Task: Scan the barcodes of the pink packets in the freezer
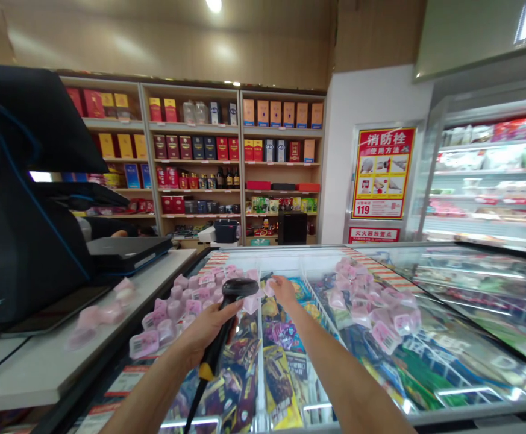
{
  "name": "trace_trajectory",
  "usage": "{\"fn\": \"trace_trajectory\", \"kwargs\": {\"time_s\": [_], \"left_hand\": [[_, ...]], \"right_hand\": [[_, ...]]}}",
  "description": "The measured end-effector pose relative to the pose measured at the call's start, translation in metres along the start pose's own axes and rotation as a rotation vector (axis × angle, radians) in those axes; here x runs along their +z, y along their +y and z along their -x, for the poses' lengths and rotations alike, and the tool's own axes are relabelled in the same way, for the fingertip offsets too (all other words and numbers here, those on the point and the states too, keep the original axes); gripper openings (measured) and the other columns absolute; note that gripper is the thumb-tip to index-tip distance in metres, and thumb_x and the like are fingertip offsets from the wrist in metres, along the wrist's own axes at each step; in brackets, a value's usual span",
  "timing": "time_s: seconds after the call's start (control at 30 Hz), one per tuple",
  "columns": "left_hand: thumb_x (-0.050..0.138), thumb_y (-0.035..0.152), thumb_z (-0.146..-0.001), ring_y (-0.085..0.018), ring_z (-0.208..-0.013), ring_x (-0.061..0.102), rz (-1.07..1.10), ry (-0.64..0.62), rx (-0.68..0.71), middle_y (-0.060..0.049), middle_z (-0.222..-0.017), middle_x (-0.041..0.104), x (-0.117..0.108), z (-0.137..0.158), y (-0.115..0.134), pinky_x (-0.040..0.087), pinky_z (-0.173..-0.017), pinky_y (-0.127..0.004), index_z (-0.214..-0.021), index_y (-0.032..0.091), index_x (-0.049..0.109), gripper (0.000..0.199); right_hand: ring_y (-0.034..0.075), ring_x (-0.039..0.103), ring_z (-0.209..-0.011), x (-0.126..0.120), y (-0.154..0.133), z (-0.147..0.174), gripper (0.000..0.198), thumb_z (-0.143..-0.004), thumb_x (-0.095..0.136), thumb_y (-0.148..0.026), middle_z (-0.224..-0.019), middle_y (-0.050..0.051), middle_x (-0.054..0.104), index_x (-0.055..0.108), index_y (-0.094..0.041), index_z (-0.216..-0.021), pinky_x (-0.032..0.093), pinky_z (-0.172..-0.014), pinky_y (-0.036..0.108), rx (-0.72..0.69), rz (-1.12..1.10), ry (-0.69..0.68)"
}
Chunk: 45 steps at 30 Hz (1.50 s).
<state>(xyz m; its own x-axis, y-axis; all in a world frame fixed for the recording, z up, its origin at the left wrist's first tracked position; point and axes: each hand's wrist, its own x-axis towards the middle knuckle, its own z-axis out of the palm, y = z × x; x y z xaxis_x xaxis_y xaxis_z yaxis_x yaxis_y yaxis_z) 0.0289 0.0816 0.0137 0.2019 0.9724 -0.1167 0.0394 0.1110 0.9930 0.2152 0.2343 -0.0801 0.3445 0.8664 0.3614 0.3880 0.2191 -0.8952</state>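
Observation:
My left hand [215,331] is wrapped round the handle of a black barcode scanner [229,301], its head up and its cord hanging down. Just right of the scanner head, my right hand [284,290] pinches a small pink wrapped cup [269,287] with fingers closed. Another pink cup [251,303] is close beside the scanner, partly behind it. Many similar pink cups [202,292] lie in a pile on the freezer's glass top at the left. A second pile of pink cups [371,301] lies on the glass to the right.
Below the glass, the chest freezer [267,416] holds packaged ice creams. On the left counter [41,374] stand a black checkout terminal [28,181] and several loose pink cups [104,313]. Shelves of boxes [194,144] line the back wall; a lit fridge [493,175] stands right.

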Motion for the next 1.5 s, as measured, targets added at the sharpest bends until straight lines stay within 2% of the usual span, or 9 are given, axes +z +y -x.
{"fn": "trace_trajectory", "kwargs": {"time_s": [0.17, 0.33, 0.47, 0.67, 0.8, 0.9, 0.97, 1.2, 1.5], "left_hand": [[0.058, 0.045, -0.061, -0.005, -0.038, 0.043, 0.005, -0.040, -0.015, 0.004, -0.046, 0.049, 0.011, -0.002, -0.003, 0.032, -0.038, -0.017, -0.061, 0.015, 0.046, 0.033], [0.059, 0.045, -0.060, -0.006, -0.038, 0.043, 0.046, -0.098, -0.020, 0.004, -0.047, 0.050, 0.019, -0.002, -0.004, 0.034, -0.039, -0.018, -0.063, 0.014, 0.047, 0.033], [0.060, 0.045, -0.060, -0.006, -0.039, 0.043, 0.060, -0.095, -0.007, 0.005, -0.047, 0.049, 0.018, 0.002, 0.000, 0.034, -0.039, -0.018, -0.070, 0.014, 0.048, 0.034], [0.058, 0.045, -0.061, -0.006, -0.038, 0.044, 0.058, -0.080, 0.005, 0.005, -0.048, 0.050, 0.015, 0.007, 0.004, 0.034, -0.038, -0.017, -0.073, 0.014, 0.047, 0.034], [0.057, 0.045, -0.062, -0.006, -0.039, 0.044, 0.042, -0.108, 0.018, 0.005, -0.049, 0.050, 0.019, 0.006, 0.004, 0.033, -0.039, -0.018, -0.073, 0.014, 0.048, 0.034], [0.056, 0.046, -0.062, -0.006, -0.039, 0.042, 0.027, -0.155, 0.009, 0.005, -0.049, 0.050, 0.022, 0.005, 0.003, 0.033, -0.039, -0.018, -0.073, 0.014, 0.048, 0.034], [0.056, 0.045, -0.062, -0.006, -0.039, 0.042, 0.030, -0.170, 0.011, 0.005, -0.048, 0.049, 0.023, 0.005, 0.002, 0.034, -0.040, -0.018, -0.072, 0.014, 0.048, 0.033], [0.054, 0.045, -0.065, -0.005, -0.039, 0.041, -0.003, -0.188, 0.045, 0.004, -0.049, 0.050, 0.021, 0.004, -0.001, 0.033, -0.040, -0.019, -0.062, 0.016, 0.045, 0.031], [0.052, 0.048, -0.065, -0.006, -0.040, 0.041, 0.030, -0.215, 0.034, 0.003, -0.051, 0.050, 0.014, -0.005, -0.004, 0.032, -0.041, -0.019, -0.063, 0.015, 0.048, 0.033]], "right_hand": [[0.018, 0.053, -0.094, -0.057, -0.009, 0.007, 0.030, -0.063, 0.054, -0.020, -0.097, 0.006, 0.062, 0.061, -0.018, -0.092, 0.036, -0.085, 0.028, -0.229, 0.520, -0.071], [0.027, 0.051, -0.095, -0.141, 0.008, 0.012, 0.031, -0.066, 0.050, -0.017, -0.094, 0.017, 0.059, 0.060, -0.011, -0.095, 0.035, -0.082, 0.038, -0.101, 0.902, -0.015], [0.024, 0.052, -0.094, -0.157, 0.022, 0.012, 0.030, -0.068, 0.043, -0.009, -0.091, 0.016, 0.061, 0.060, -0.010, -0.093, 0.034, -0.082, 0.033, -0.154, 1.053, -0.099], [0.021, 0.056, -0.089, -0.146, 0.023, 0.007, 0.025, -0.067, 0.045, -0.011, -0.087, 0.013, 0.063, 0.061, -0.010, -0.086, 0.037, -0.079, 0.028, -0.107, 0.820, -0.028], [0.017, 0.059, -0.074, -0.130, 0.012, 0.002, 0.018, -0.067, 0.049, -0.024, -0.075, 0.006, 0.064, 0.060, -0.015, -0.076, 0.042, -0.069, 0.028, 0.052, 0.021, 0.107], [0.014, 0.057, -0.058, -0.114, 0.001, -0.001, 0.011, -0.062, 0.054, -0.026, -0.058, 0.000, 0.061, 0.057, -0.016, -0.062, 0.044, -0.059, 0.027, 0.190, -0.586, 0.046], [0.012, 0.054, -0.053, -0.105, -0.005, -0.001, 0.007, -0.058, 0.059, -0.023, -0.052, -0.001, 0.059, 0.056, -0.016, -0.058, 0.044, -0.057, 0.025, 0.222, -0.802, 0.021], [0.010, 0.050, -0.047, -0.094, -0.013, 0.002, 0.010, -0.064, 0.056, -0.019, -0.048, -0.002, 0.058, 0.058, -0.016, -0.055, 0.042, -0.049, 0.022, 0.286, -0.919, -0.079], [0.009, 0.049, -0.045, -0.089, 0.000, 0.000, 0.011, -0.062, 0.059, -0.027, -0.047, -0.003, 0.056, 0.056, -0.016, -0.059, 0.039, -0.044, 0.021, 0.313, -0.882, -0.056]]}}
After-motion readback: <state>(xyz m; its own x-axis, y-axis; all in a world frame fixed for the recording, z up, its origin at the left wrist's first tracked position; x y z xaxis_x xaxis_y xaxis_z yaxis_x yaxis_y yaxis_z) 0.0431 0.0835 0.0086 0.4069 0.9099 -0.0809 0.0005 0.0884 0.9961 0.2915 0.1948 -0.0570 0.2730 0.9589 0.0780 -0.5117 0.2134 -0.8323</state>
